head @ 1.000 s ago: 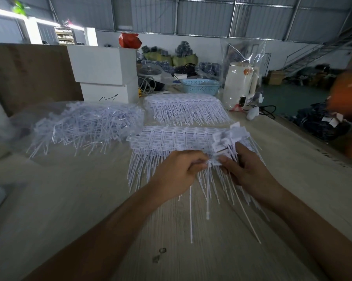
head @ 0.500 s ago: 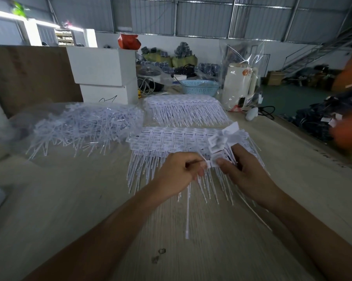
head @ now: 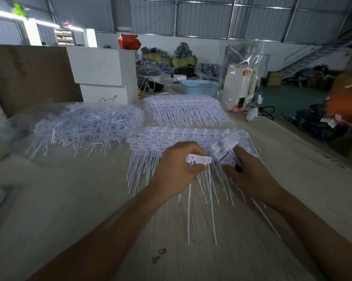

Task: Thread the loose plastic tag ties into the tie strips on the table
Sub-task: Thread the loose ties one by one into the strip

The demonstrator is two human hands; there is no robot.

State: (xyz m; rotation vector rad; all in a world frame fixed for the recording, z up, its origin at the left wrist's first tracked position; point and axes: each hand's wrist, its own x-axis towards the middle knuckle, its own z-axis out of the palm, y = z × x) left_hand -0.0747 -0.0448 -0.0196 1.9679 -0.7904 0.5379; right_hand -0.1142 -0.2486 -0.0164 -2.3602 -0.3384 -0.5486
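flanking the hands, loose ties (head: 83, 128) left, blue basket (head: 199, 87) behind.

No text, brand or number can be read. Printed marks are seen on the heads of the tie strips (head: 183, 138) at the centre of the table (head: 90, 199), but they are too blurred to be made out. A black scrawl (head: 108, 98) is drawn on the lower white box (head: 108, 92) at 11 o'clock; no letters can be told from it.
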